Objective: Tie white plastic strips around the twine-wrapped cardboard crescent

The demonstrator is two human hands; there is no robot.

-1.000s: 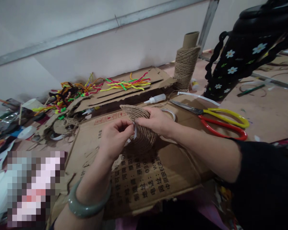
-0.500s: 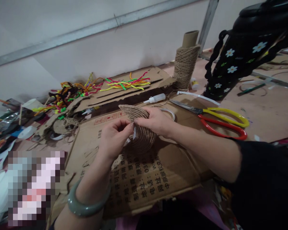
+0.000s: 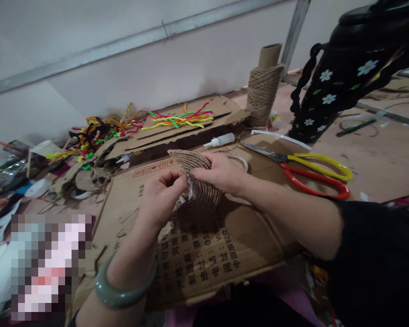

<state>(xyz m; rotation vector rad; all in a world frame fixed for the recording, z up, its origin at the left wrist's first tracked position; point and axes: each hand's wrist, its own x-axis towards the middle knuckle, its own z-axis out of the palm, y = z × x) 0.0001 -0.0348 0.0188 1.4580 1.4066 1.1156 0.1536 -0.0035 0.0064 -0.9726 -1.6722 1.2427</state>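
A curved, pointed piece covered in rows of brown twine [image 3: 204, 197] is held above a printed cardboard sheet [image 3: 259, 245]. My right hand [image 3: 225, 172] grips it from the right, thumb on the near face and fingers behind, out of sight. My left hand [image 3: 165, 193] is closed in a pinch at its left edge, thumb against forefinger. White strips [image 3: 190, 188] show along that edge, just under the left fingertips. What lies inside the left pinch is too small and covered to make out.
Scissors with yellow and red handles [image 3: 315, 175], a small glue bottle [image 3: 221, 140] and a twine spool [image 3: 264, 95] lie or stand beyond my hands. A black flowered tumbler [image 3: 323, 91] stands right; pipe cleaners [image 3: 180, 119] rest on cardboard behind.
My left fingertips have shifted slightly left along the edge, and more of the white strip shows. The twine-covered piece has tilted a little left; my right hand keeps its hold.
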